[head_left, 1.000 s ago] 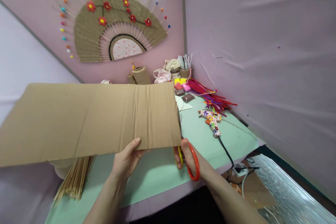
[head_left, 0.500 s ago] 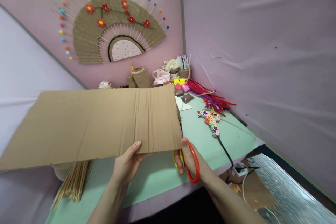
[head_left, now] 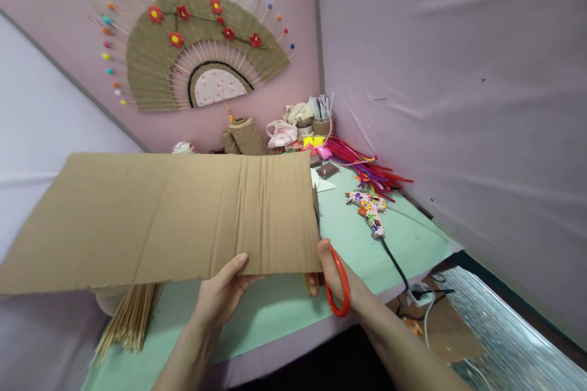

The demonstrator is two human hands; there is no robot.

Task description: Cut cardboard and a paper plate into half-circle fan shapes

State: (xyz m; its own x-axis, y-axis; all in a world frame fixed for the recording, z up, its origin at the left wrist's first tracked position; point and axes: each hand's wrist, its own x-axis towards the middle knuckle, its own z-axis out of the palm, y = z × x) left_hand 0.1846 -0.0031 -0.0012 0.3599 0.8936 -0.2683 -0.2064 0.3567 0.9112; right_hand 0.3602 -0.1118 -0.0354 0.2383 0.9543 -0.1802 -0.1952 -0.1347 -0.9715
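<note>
A wide sheet of corrugated cardboard [head_left: 192, 214] is held up over the green tabletop, creased in its right part. My left hand [head_left: 224, 287] pinches its lower edge, thumb on top and fingers beneath. At the sheet's right edge, my right hand [head_left: 334, 272] grips a pair of scissors [head_left: 339, 293] with an orange-red handle loop and a yellow one. The yellow loop is mostly covered by the cardboard and fingers. The dark blades run upward along the right edge, partly behind the sheet.
A flowered glue gun [head_left: 369, 211] with a black cord lies to the right. Behind it are pipe cleaners [head_left: 367, 165], and farther back twine spools [head_left: 247, 136]. Wooden sticks [head_left: 128, 321] lie at the lower left. A decorated fan [head_left: 206, 24] hangs on the wall.
The cardboard's right end has dropped slightly toward me and now covers more of the yellow handle loop. More of the blades shows beside the right edge. Both hands keep their hold.
</note>
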